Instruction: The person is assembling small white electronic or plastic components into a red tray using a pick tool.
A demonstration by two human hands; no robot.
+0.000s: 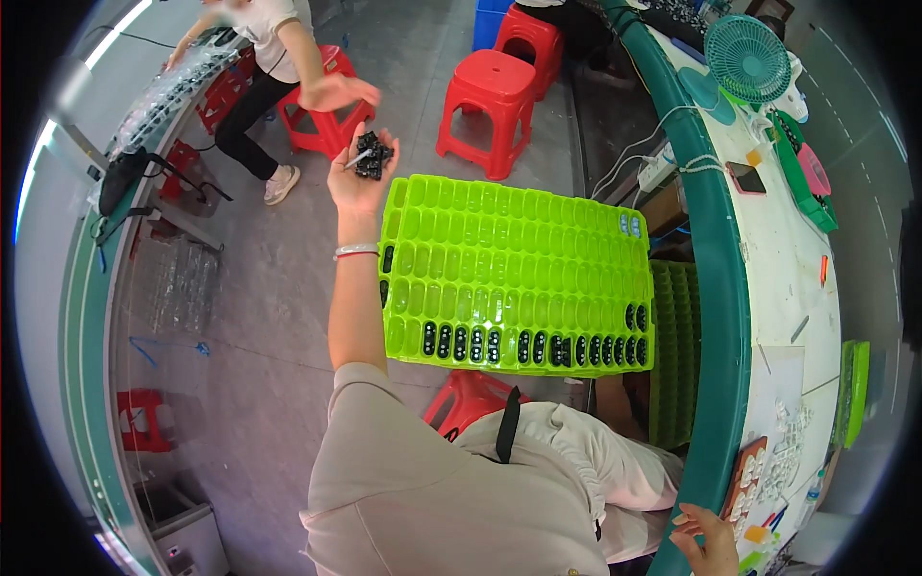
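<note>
My left hand (357, 186), palm up and cupped, bears a small heap of black parts (373, 158) with a pale thin strip across it. It is just beyond the far left corner of a bright green tray (519, 204) with rows of oval pockets. Oval black pieces with white dots (461, 343) fill most of the tray's near row. Two bluish pieces (629, 226) sit at its far right. At the lower right, my right hand (709, 542) holds nothing visible, its fingers loosely bent and apart. It is over the table's green edge, beside a brown tray of white pieces (751, 480).
A white-topped table (783, 307) runs along the right, with a fan (747, 60), a phone (746, 179) and scattered small parts. Red stools (488, 101) stand ahead. A person (279, 58) reaches a hand close to my left one. More green trays (674, 346) lie below the table edge.
</note>
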